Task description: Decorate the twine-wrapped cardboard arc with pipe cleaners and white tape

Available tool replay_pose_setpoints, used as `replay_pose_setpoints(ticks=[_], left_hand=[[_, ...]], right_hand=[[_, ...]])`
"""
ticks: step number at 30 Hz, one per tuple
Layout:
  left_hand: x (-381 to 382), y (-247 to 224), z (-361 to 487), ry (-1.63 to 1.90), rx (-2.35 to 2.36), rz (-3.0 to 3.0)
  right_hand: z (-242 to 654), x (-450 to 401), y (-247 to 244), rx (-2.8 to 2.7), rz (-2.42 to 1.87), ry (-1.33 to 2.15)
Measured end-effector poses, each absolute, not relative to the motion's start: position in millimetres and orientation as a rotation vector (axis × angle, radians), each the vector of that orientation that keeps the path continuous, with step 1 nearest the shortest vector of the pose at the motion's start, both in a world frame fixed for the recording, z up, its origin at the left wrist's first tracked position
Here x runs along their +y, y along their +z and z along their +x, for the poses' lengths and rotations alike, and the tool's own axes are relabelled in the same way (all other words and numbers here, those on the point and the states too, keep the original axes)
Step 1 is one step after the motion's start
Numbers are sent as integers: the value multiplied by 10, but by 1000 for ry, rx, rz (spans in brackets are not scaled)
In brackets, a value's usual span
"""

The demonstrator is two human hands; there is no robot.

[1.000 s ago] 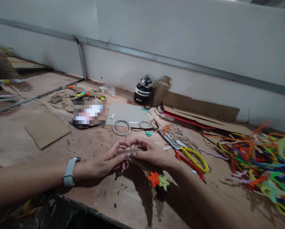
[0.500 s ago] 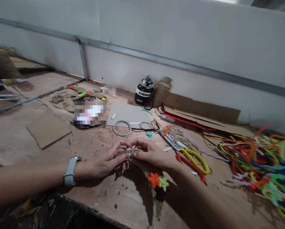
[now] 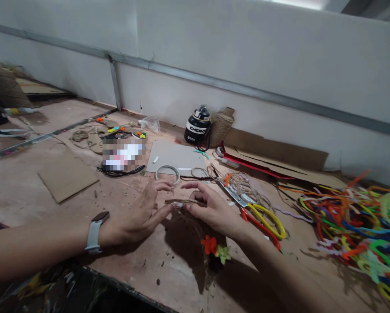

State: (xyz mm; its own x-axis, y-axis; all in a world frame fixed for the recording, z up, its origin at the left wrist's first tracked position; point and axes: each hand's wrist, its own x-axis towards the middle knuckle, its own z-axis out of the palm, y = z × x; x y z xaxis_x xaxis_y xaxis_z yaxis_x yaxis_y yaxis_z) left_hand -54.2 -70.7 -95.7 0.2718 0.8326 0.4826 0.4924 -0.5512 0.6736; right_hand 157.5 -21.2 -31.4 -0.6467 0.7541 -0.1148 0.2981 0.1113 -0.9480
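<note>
Between the thumb and fingers of my right hand (image 3: 211, 206) is a brown band of jute twine (image 3: 188, 201), its edge turned up toward me. A small white piece shows on the band. An orange flower (image 3: 209, 244) and a yellow-green flower (image 3: 223, 254), both fuzzy, sit on the part hanging below my right wrist. My left hand (image 3: 138, 213), with a grey-strapped watch on the wrist, has its fingers apart around the band's left end. The left thumb tip is at the band's edge; whether it touches is unclear.
Orange-and-yellow-handled scissors (image 3: 247, 208) lie right of my hands. Fuzzy coloured stems (image 3: 361, 230) are heaped at the far right. Behind are a tape ring (image 3: 156, 174), grey card (image 3: 168, 152), black bottle (image 3: 196, 125) and twine spool (image 3: 223, 126). Cardboard (image 3: 67, 176) lies left.
My left fingers have spread and come off the band, which both hands pinched before. My right hand keeps hold, and the band has tilted, its hanging end shifting slightly.
</note>
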Motion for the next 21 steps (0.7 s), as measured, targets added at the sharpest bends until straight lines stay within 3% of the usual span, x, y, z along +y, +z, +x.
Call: replay_pose_setpoints(ticks=[7,21], left_hand=[[-715,-855,-538,1094,1190,2608],[-717,-779,-524,1032,1209,2775]], right_hand=[[1529,-333,-323,-2095,-1057,1268],[1490,-490,-273,-2210,-1094,1094]])
